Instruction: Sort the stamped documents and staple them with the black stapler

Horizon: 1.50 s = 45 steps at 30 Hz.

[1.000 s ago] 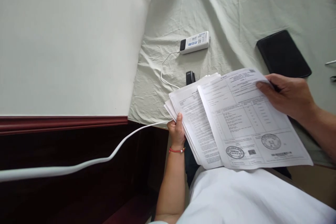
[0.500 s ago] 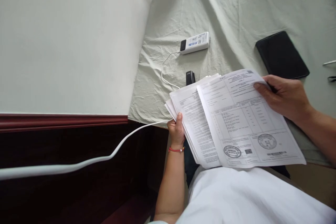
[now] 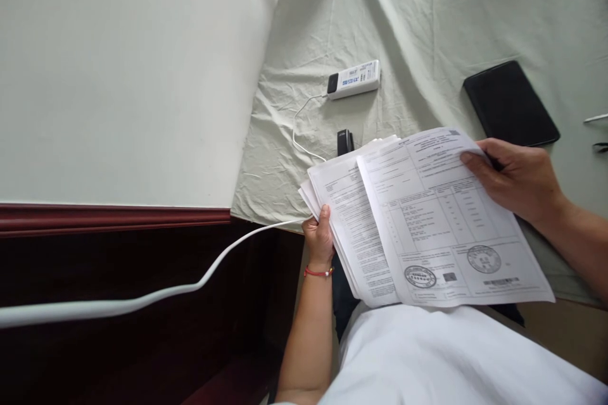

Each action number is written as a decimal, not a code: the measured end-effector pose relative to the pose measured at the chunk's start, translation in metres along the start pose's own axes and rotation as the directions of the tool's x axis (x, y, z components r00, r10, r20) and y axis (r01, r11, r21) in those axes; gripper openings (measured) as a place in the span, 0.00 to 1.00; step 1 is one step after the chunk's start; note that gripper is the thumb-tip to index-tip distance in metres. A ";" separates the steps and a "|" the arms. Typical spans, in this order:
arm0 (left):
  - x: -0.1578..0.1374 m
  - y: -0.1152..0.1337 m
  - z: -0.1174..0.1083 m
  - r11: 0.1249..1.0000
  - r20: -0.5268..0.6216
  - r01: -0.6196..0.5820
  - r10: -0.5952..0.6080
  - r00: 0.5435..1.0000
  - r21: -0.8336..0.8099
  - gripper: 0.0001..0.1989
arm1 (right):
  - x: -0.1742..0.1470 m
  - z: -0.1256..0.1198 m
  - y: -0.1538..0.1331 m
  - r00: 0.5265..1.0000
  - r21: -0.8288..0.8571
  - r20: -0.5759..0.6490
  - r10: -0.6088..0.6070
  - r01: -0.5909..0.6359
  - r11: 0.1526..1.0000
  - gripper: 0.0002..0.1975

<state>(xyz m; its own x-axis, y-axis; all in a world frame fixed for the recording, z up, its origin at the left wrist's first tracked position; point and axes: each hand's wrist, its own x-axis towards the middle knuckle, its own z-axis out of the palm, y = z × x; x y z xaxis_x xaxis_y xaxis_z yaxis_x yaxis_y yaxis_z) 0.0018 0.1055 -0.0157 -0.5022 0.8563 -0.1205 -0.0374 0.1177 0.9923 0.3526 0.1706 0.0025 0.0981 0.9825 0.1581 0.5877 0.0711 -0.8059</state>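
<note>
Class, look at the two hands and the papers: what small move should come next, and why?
Probably the right hand should draw the top sheet clear to the right. It pinches that sheet's upper corner, the sheet is already fanned off the stack, and the left hand grips the stack's left edge.

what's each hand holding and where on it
The left hand grips the stack of papers at its left edge; the right hand holds the top sheet by its upper right corner.
</note>
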 end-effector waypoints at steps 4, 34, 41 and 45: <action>0.000 0.000 -0.001 1.000 -0.005 -0.002 0.002 1.000 0.004 0.21 | -0.002 0.000 0.001 1.000 0.009 -0.016 0.011 -0.011 1.000 0.16; 0.000 0.001 0.000 1.000 -0.024 0.021 -0.021 0.999 -0.005 0.23 | 0.000 0.002 0.000 0.999 -0.072 -0.034 0.026 -0.028 0.997 0.14; -0.001 0.002 0.000 0.999 -0.019 0.035 -0.035 0.999 0.001 0.23 | 0.000 0.005 0.003 1.000 -0.105 -0.027 -0.006 0.003 0.995 0.14; -0.001 0.002 0.001 0.999 -0.021 0.033 -0.033 0.999 -0.005 0.23 | -0.002 0.005 0.005 0.999 -0.100 -0.044 -0.032 0.027 0.995 0.13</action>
<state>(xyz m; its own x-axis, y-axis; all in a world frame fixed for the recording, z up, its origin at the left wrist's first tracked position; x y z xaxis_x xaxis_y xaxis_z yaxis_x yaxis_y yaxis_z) 0.0025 0.1055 -0.0136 -0.5185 0.8414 -0.1527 -0.0587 0.1432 0.9880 0.3518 0.1703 -0.0048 0.1148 0.9712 0.2089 0.6678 0.0802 -0.7400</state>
